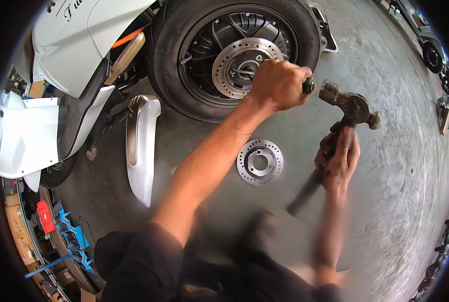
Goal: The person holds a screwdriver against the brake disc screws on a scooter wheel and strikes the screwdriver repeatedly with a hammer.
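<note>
Left hand [279,83] fisted around a black-tipped tool handle [308,86], set against the drilled steel brake disc [237,65] on the black scooter wheel [194,60]. Right hand [339,156] wrapped around a dark steel ball-peen hammer [350,106], head just beside the tool's end. Spare drilled disc [259,162] lies on the grey concrete floor [385,201] between the forearms.

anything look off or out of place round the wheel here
Yes: a spare brake disc lies loose on the concrete floor, and a detached fender lies beside the wheel, not mounted.

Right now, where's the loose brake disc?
The loose brake disc lies flat on the concrete floor, below the wheel, between the person's forearms.
</note>
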Action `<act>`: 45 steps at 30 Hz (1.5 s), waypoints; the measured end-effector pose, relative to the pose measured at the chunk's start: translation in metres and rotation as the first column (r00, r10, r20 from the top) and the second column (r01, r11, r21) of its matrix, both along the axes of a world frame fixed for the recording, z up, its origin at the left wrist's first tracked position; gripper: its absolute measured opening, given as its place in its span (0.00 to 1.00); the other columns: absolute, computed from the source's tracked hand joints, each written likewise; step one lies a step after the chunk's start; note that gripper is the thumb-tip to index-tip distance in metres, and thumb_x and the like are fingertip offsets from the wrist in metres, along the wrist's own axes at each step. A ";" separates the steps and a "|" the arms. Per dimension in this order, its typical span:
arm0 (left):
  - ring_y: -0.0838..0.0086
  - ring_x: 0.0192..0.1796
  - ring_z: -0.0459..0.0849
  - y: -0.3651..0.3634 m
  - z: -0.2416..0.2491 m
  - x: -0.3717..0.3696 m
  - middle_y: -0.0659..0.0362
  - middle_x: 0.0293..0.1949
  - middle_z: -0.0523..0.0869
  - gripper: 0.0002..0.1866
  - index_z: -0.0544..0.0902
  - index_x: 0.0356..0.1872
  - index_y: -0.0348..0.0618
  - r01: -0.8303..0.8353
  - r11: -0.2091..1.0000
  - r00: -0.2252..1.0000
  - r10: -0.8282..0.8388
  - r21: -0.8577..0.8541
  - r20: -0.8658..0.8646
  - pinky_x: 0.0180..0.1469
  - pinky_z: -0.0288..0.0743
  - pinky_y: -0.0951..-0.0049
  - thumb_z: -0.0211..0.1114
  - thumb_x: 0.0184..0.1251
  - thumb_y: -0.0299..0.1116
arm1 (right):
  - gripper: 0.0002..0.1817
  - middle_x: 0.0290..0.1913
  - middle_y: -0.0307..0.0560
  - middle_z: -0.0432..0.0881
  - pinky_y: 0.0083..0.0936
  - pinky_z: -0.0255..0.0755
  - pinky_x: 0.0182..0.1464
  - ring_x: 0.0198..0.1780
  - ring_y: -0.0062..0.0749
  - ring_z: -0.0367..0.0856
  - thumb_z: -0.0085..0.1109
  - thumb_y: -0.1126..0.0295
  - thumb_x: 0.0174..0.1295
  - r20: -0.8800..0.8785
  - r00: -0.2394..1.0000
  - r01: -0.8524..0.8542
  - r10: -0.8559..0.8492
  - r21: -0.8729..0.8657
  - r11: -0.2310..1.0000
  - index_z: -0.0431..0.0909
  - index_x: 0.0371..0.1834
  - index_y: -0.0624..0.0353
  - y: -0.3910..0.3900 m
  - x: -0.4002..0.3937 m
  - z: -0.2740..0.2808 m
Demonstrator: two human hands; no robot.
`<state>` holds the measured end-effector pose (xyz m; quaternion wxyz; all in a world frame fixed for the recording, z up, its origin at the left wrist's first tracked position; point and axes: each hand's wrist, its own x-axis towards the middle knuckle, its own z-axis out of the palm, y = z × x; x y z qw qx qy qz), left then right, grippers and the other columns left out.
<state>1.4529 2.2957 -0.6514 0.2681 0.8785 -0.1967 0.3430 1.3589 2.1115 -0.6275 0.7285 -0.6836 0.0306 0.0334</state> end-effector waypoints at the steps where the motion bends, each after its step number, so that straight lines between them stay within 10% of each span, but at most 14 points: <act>1: 0.61 0.23 0.85 -0.001 -0.001 -0.001 0.56 0.19 0.85 0.06 0.86 0.23 0.47 -0.006 1.000 1.000 0.006 -0.009 -0.003 0.28 0.79 0.64 0.69 0.51 0.37 | 0.24 0.20 0.38 0.67 0.17 0.56 0.14 0.13 0.17 0.62 0.44 0.47 0.76 0.023 0.999 0.030 -0.031 0.027 0.999 0.68 0.42 0.61 -0.008 0.000 0.002; 5: 0.61 0.22 0.85 0.000 -0.006 -0.001 0.56 0.19 0.85 0.06 0.86 0.23 0.47 -0.005 1.000 1.000 0.005 0.005 -0.021 0.27 0.79 0.65 0.69 0.51 0.36 | 0.26 0.24 0.39 0.68 0.18 0.55 0.11 0.12 0.19 0.56 0.38 0.45 0.77 0.317 0.915 0.109 -0.249 0.399 0.911 0.67 0.52 0.59 -0.078 0.001 0.042; 7: 0.62 0.22 0.85 -0.001 -0.003 -0.002 0.57 0.18 0.85 0.05 0.86 0.23 0.48 -0.008 0.999 1.000 0.009 0.039 -0.027 0.26 0.78 0.66 0.69 0.51 0.36 | 0.28 0.22 0.37 0.64 0.15 0.50 0.12 0.14 0.18 0.53 0.41 0.41 0.74 0.481 0.648 0.557 -0.590 0.229 0.798 0.70 0.47 0.59 -0.083 -0.002 0.089; 10: 0.62 0.22 0.85 -0.003 -0.004 0.002 0.57 0.18 0.85 0.05 0.86 0.23 0.47 -0.023 0.999 0.997 0.026 0.049 -0.072 0.25 0.78 0.66 0.69 0.51 0.36 | 0.29 0.21 0.36 0.60 0.13 0.50 0.13 0.15 0.17 0.51 0.44 0.39 0.71 0.601 0.525 0.639 -0.603 0.189 0.745 0.70 0.42 0.59 -0.120 -0.009 0.103; 17: 0.62 0.22 0.85 -0.004 -0.006 0.001 0.56 0.18 0.84 0.06 0.86 0.22 0.47 0.010 1.000 0.999 -0.010 0.006 -0.040 0.25 0.77 0.67 0.69 0.51 0.36 | 0.26 0.23 0.39 0.67 0.17 0.55 0.12 0.13 0.17 0.57 0.40 0.45 0.76 0.241 0.912 0.265 -0.332 0.271 0.925 0.64 0.53 0.61 -0.080 -0.016 0.026; 24: 0.61 0.23 0.85 -0.001 0.002 0.000 0.56 0.19 0.84 0.06 0.85 0.22 0.48 -0.003 1.000 0.998 0.003 -0.002 -0.070 0.27 0.78 0.64 0.68 0.52 0.36 | 0.23 0.19 0.35 0.65 0.15 0.53 0.16 0.14 0.14 0.59 0.44 0.47 0.76 0.012 0.999 -0.041 0.043 -0.097 0.994 0.67 0.41 0.59 0.001 -0.004 -0.003; 45: 0.60 0.20 0.82 -0.015 0.012 0.014 0.56 0.17 0.82 0.05 0.82 0.18 0.45 0.390 0.910 0.920 -0.376 0.142 -0.116 0.23 0.76 0.66 0.66 0.47 0.33 | 0.24 0.18 0.36 0.63 0.18 0.54 0.13 0.12 0.17 0.58 0.43 0.45 0.75 -0.124 0.943 0.319 -0.310 0.064 0.945 0.67 0.42 0.60 -0.035 -0.051 -0.044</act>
